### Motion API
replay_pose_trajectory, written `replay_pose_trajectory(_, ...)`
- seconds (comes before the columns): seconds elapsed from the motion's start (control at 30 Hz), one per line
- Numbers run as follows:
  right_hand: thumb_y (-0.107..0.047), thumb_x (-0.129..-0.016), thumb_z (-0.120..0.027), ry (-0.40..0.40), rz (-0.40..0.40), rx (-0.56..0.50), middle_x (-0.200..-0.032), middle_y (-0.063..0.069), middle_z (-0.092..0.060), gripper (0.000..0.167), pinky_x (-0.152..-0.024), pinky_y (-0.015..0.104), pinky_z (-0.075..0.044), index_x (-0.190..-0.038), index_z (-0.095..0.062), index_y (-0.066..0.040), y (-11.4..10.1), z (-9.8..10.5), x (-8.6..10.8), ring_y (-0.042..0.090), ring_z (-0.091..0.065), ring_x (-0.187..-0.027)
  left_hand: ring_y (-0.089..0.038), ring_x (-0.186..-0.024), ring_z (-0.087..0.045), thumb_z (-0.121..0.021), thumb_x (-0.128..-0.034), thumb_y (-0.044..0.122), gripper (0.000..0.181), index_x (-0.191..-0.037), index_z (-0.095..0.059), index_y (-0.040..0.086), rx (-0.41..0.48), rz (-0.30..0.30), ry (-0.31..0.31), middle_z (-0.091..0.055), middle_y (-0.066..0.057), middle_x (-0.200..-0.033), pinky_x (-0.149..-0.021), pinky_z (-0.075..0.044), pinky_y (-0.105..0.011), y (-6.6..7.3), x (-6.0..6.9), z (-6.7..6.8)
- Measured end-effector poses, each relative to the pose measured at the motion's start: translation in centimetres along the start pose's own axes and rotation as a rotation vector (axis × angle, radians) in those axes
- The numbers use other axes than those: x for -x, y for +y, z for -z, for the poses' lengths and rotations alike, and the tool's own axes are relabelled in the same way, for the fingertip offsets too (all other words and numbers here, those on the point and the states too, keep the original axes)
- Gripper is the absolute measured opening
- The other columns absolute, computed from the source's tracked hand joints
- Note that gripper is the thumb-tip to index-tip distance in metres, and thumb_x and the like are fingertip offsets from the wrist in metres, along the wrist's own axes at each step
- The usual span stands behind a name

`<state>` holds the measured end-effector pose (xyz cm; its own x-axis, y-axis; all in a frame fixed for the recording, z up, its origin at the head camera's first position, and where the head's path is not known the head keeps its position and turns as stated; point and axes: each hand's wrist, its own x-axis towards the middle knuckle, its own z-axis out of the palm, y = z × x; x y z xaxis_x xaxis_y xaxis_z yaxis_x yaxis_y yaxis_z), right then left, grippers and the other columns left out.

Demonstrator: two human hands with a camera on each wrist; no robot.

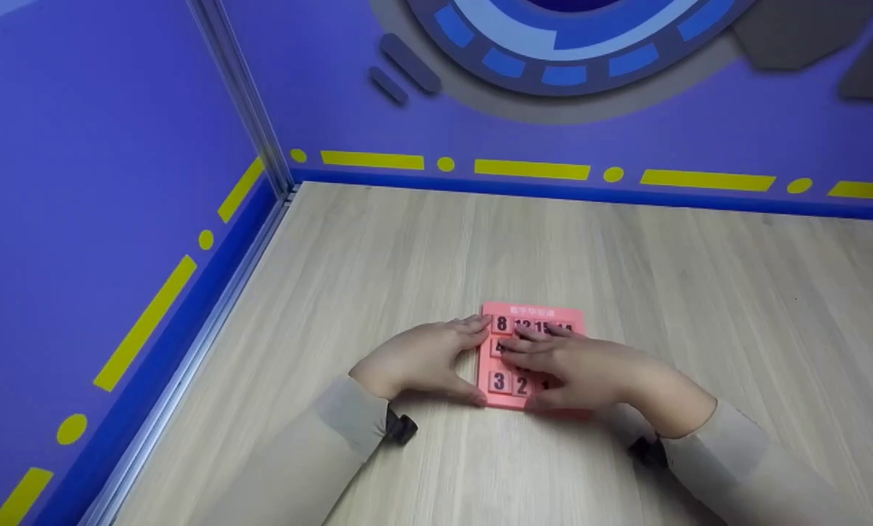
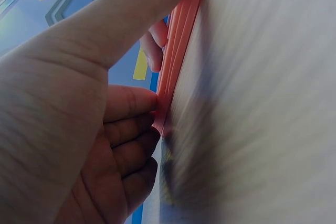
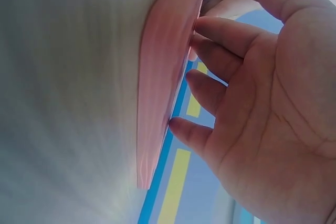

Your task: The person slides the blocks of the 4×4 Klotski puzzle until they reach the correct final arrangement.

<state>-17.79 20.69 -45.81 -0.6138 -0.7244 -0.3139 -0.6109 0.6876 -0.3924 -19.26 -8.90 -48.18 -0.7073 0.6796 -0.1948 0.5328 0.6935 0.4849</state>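
Head view — pink board on woodgrain table — patterned blue walls.

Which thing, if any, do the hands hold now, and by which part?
Nothing is plainly gripped: the left hand only touches the pink puzzle board along its left edge, while the right hand lies over the number tiles.

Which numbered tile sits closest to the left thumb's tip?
The 3 tile, left end of the near row; the 2 tile is farther right, the 8 tile in the far row.
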Motion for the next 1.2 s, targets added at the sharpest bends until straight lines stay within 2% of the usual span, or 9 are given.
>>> replay_pose_trajectory(0.13, -0.041, -0.110, -0.069, -0.003, -0.007, -0.007, -0.182, 0.002, -0.044, 0.069, -0.144, 0.069, -0.022, -0.174, -0.048, -0.025, 0.3, 0.1, -0.2, 0.034, -0.028, -0.177, -0.019, -0.176, -0.029, -0.092, -0.0894, 0.061, 0.110, -0.176, -0.041, 0.016, 0.006, -0.002, -0.001, -0.030, 0.000, -0.188, -0.146, -0.028, -0.041, 0.0, 0.0, 0.0)
replay_pose_trajectory(0.33, -0.042, -0.110, -0.068, 0.005, 0.021, -0.001, -0.183, 0.002, -0.041, 0.071, -0.146, 0.067, -0.017, -0.175, -0.046, -0.024, 0.5, 0.2, -0.4, 0.033, -0.028, -0.176, -0.020, -0.176, -0.029, -0.091, -0.0884, 0.064, 0.113, -0.176, -0.040, 0.015, 0.002, 0.012, 0.001, -0.028, -0.001, -0.188, -0.145, -0.029, -0.041, -0.1, 0.0, -0.1)
replay_pose_trajectory(0.57, -0.051, -0.109, -0.070, 0.034, 0.055, 0.032, -0.185, 0.002, -0.039, 0.077, -0.144, 0.067, -0.023, -0.176, -0.045, -0.022, -0.2, -0.5, 0.9, 0.032, -0.034, -0.175, -0.021, -0.176, -0.029, -0.091, -0.0884, 0.064, 0.114, -0.176, -0.040, 0.012, -0.003, 0.004, 0.005, -0.029, -0.002, -0.188, -0.146, -0.028, -0.040, -0.1, 0.0, -0.2)
replay_pose_trajectory(0.87, -0.055, -0.107, -0.070, 0.007, 0.083, 0.048, -0.183, -0.003, -0.041, 0.080, -0.145, 0.064, -0.022, -0.177, -0.042, -0.025, -2.7, -1.7, 2.9, 0.028, -0.034, -0.175, -0.020, -0.176, -0.028, -0.091, -0.0891, 0.063, 0.113, -0.175, -0.040, 0.012, -0.013, -0.014, 0.012, -0.028, -0.001, -0.188, -0.146, -0.027, -0.039, 0.1, -0.1, 0.0)
replay_pose_trajectory(1.2, -0.054, -0.109, -0.069, 0.024, 0.109, 0.028, -0.180, -0.003, -0.046, 0.076, -0.144, 0.069, -0.020, -0.175, -0.045, -0.025, -2.0, -2.3, 2.6, 0.031, -0.035, -0.174, -0.021, -0.176, -0.029, -0.092, -0.0889, 0.062, 0.111, -0.174, -0.042, 0.011, -0.007, -0.007, 0.007, -0.029, -0.003, -0.188, -0.146, -0.028, -0.040, 0.2, 0.1, 0.0)
